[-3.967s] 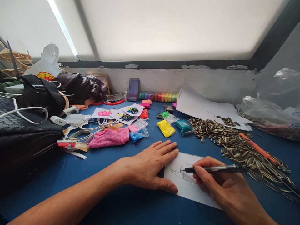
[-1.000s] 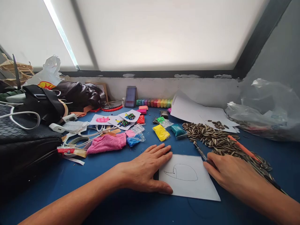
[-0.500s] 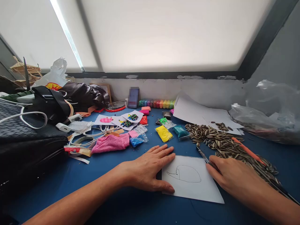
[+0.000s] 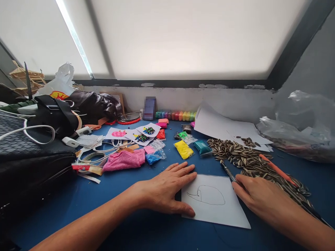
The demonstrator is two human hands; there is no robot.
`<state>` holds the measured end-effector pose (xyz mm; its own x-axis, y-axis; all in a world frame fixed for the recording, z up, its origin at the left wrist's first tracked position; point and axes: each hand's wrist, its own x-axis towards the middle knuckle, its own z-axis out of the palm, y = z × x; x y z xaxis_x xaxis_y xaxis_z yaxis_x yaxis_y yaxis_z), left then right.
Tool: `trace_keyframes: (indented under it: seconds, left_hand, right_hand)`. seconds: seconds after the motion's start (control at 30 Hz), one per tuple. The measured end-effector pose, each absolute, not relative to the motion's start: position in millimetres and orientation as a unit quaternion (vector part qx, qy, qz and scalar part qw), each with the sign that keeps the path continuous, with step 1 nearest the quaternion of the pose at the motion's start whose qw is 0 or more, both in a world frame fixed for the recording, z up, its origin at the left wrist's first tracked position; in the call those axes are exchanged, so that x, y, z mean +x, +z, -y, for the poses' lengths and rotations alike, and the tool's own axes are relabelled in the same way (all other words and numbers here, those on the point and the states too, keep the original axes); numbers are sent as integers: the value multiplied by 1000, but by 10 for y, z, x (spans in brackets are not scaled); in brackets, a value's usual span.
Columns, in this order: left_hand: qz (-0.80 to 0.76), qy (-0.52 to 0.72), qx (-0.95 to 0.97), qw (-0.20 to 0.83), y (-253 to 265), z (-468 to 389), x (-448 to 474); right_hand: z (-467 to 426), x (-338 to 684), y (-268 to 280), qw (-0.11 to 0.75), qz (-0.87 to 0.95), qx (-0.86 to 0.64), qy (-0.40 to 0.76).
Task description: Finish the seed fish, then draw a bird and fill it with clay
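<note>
A white sheet of paper (image 4: 211, 214) lies on the blue table, with a rounded shape and a pointed snout drawn on it in thin dark line. My left hand (image 4: 172, 190) rests flat with fingers spread, its thumb and fingertips over the sheet's left edge. Held in my right hand (image 4: 258, 195), a pen (image 4: 228, 171) points away from me, just off the paper's right edge. Beyond that hand spreads a heap of striped sunflower seeds (image 4: 235, 152). Small bags of yellow clay (image 4: 183, 150) and teal clay (image 4: 202, 148) sit past the sheet.
An orange stick-like tool (image 4: 277, 169) lies across the seeds. White sheets (image 4: 222, 123) and a clear plastic bag (image 4: 295, 139) are at the back right. To the left are a pink cloth (image 4: 124, 160), finished paper pieces (image 4: 141, 137), cables and a black bag (image 4: 34, 167).
Almost nothing differs. The view has shifted very slightly; both hands, the pen and the paper keep their places.
</note>
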<state>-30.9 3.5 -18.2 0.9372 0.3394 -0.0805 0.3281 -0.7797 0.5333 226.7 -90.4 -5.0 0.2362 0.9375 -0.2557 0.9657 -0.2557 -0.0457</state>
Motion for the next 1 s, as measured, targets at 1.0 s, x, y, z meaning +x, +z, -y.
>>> trace_keyframes:
  seconds: [1.0]
  left_hand:
    - [-183,19,941,285,-97,58,-280]
  right_hand:
    - [986,2151,-30,-339,-498,723,-337]
